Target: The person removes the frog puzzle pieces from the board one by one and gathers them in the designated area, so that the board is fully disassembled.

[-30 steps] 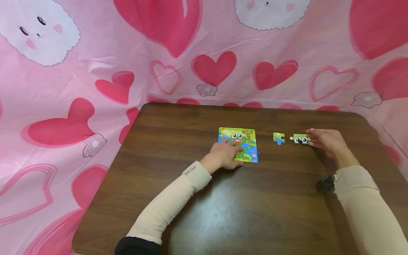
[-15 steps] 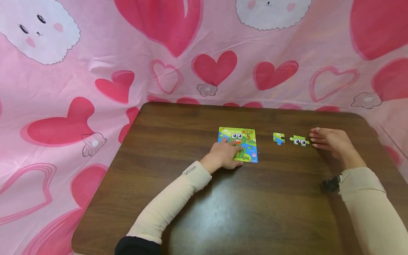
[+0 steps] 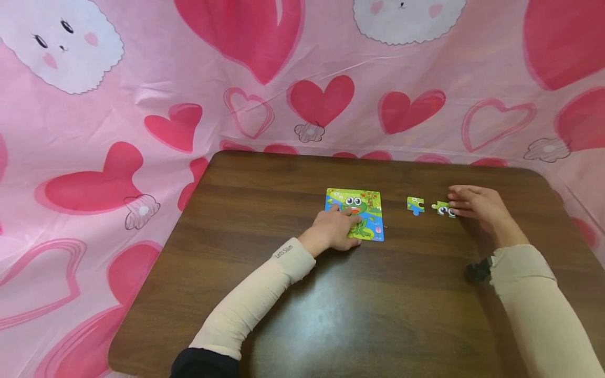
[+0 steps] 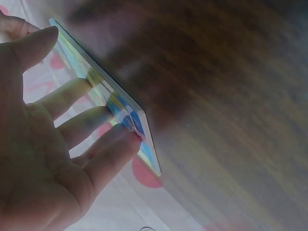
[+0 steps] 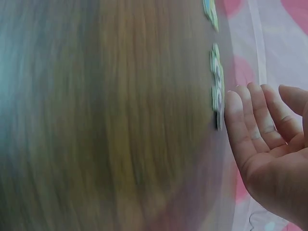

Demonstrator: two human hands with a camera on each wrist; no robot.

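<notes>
My left hand [image 3: 333,229] lies over a square frog picture board [image 3: 375,223], its spread fingertips resting on the printed face. In the left wrist view the fingers [image 4: 84,127] reach onto the board [image 4: 126,114] near its edge. To the right, my right hand [image 3: 479,206] hovers over the right end of a green jigsaw piece printed with two eyes [image 3: 442,209], covering part of it. In the right wrist view the relaxed fingers [image 5: 236,110] are beside that eye piece [image 5: 217,82] and hold nothing. A blue and green jigsaw piece [image 3: 415,205] lies just left of it.
The brown wooden table [image 3: 293,315] has rounded corners. A pink cloth with hearts [image 3: 331,42] hangs behind it and along the left side. A small black object [image 3: 478,270] is attached at my right wrist.
The right hand first let go of the eye piece and drew back right, then came left again over its end. The left hand has stayed on the board.
</notes>
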